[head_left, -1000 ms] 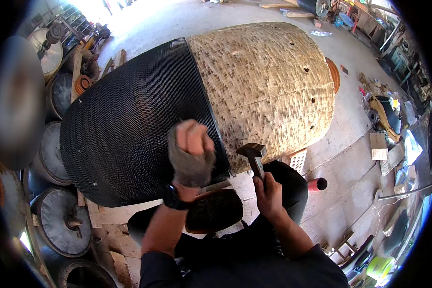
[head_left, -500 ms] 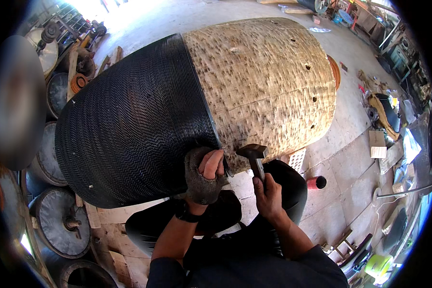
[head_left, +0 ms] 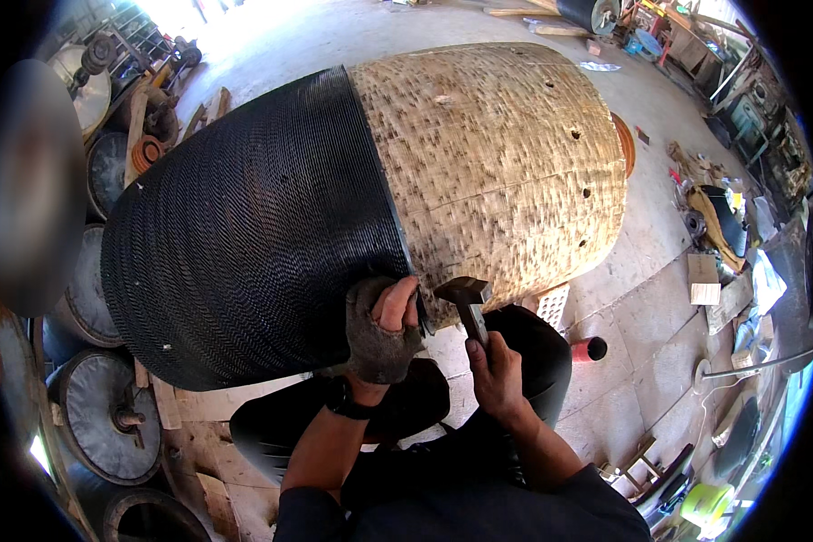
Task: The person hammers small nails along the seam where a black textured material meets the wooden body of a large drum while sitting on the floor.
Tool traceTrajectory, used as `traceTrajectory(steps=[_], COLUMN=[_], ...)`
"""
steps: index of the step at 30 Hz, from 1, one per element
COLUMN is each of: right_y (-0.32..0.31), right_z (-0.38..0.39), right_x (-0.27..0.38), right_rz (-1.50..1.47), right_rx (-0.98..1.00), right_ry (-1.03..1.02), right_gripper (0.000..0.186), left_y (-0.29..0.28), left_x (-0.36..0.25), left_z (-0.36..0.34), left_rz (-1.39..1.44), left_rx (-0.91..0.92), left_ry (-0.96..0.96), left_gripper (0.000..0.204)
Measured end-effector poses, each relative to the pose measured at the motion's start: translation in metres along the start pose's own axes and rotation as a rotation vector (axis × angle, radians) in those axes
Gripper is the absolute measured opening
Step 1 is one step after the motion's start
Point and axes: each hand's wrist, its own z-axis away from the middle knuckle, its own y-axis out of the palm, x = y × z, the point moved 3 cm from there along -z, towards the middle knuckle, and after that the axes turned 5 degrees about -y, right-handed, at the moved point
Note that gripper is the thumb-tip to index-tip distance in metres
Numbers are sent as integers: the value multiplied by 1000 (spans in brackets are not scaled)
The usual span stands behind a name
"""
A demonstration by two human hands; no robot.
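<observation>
1. Wood, pale and pitted, forms the right part of a big drum (head_left: 506,163) lying on its side on the concrete floor (head_left: 641,262); black ribbed wrapping (head_left: 253,226) covers its left part.
2. The left hand (head_left: 382,330), in a fingerless glove, presses against the lower edge of the wrapping, right at the seam with the bare wood (fingers curled, though I cannot tell what they pinch).
3. The right hand (head_left: 497,370) is closed around the handle of a hammer (head_left: 467,303), just right of the left hand.
4. The hammer head sits close under the drum's lower edge, beside the left fingertips.
5. A red can (head_left: 590,349) stands on the floor near the right hand.
</observation>
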Motion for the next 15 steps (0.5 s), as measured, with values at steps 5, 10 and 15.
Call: traceTrajectory(steps=[5, 10, 15], right_y=[-2, 0, 1], right_z=[-1, -1, 0], right_x=[0, 1, 1], right_rz=[-15, -10, -22], right_rx=[7, 9, 4], right_ry=[21, 8, 0], right_gripper=[29, 28, 27], left_y=[1, 0, 2], left_x=[0, -2, -2], left_z=[-1, -5, -6], left_rz=[39, 10, -17], left_rx=[19, 2, -26], left_ry=[-54, -17, -35], left_gripper=[41, 42, 46])
